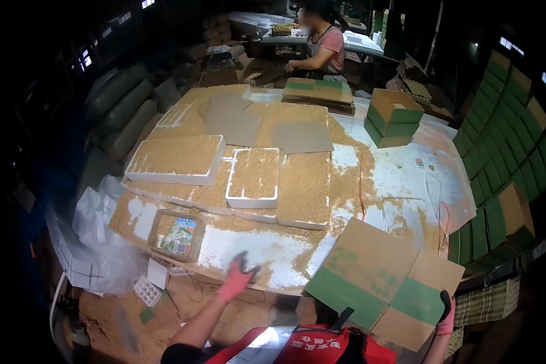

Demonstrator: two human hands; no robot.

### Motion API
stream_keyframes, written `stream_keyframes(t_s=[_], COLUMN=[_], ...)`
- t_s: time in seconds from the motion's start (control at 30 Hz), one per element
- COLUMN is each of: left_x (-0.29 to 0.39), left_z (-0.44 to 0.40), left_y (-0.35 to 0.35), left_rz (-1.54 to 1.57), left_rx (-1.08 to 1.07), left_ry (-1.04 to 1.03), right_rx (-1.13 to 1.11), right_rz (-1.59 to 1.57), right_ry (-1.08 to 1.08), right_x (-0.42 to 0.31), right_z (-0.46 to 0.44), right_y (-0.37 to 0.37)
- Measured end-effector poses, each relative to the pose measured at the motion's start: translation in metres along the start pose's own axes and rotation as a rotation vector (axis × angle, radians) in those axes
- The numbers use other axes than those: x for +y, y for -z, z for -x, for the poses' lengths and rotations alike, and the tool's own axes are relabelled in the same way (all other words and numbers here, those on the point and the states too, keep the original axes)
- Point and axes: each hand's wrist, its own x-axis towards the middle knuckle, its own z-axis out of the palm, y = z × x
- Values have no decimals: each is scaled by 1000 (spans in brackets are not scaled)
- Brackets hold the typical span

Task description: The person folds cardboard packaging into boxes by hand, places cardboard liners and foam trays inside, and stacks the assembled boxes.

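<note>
My right hand (pixel 446 316), in a pink glove with dark fingers, grips the right edge of a folded cardboard box (pixel 370 267). The box is brown with a green band and lies tilted over the table's front edge. My left hand (pixel 239 278), gloved the same way, hovers near the front edge with fingers apart and nothing in it. Left of that hand sits a small open carton (pixel 195 246) with colourful printed cards (pixel 177 235) inside. Beyond it, white foam trays (pixel 209 177) are filled with a sawdust-like brown material.
Sawdust-like material covers much of the white table (pixel 400 176). Flat cardboard sheets (pixel 233 118), flattened boxes (pixel 318 91) and an open box (pixel 394 118) stand farther back. Green-brown boxes (pixel 503 133) are stacked at right; plastic bags (pixel 106 242) hang at left. Another person (pixel 324 48) works behind.
</note>
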Motion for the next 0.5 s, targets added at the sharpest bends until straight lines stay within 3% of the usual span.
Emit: stream_keyframes(t_s=[0.03, 0.07, 0.1, 0.17, 0.23, 0.27, 0.33, 0.4, 0.43, 0.5], left_x=[-4, -8, -2, 21, 16, 34, 76, 39, 18, -13], left_z=[7, 13, 18, 21, 25, 31, 72, 100, 110, 131], left_y=[-31, -63, -84, -109, -97, -80, -43, -26, -15, 21], left_rz=[352, 673, 620, 497, 824, 761, 645, 688, 734, 526], left_rx=[-233, -445, -557, -477, -554, -514, -432, -284, -210, -118], left_ry=[62, 203, 157, 168, 205, 214, 276, 308, 316, 233], right_rx=[-12, -36, -59, -119, -177, -140, -216, -278, -312, -488], right_rz=[-16, 166, 347, 91, 14, -109, -65, -113, 26, 366], right_ry=[5, 41, 78, 47, 19, -67, -104, -277, -197, -15], right_x=[-3, 23, 53, 42, 27, 7, 34, 38, 43, 55], right_z=[8, 0, -13, -3, 0, 6, -16, -17, -17, -18], right_y=[-12, 7, 30, -5, -32, -67, -63, -85, -107, -162])
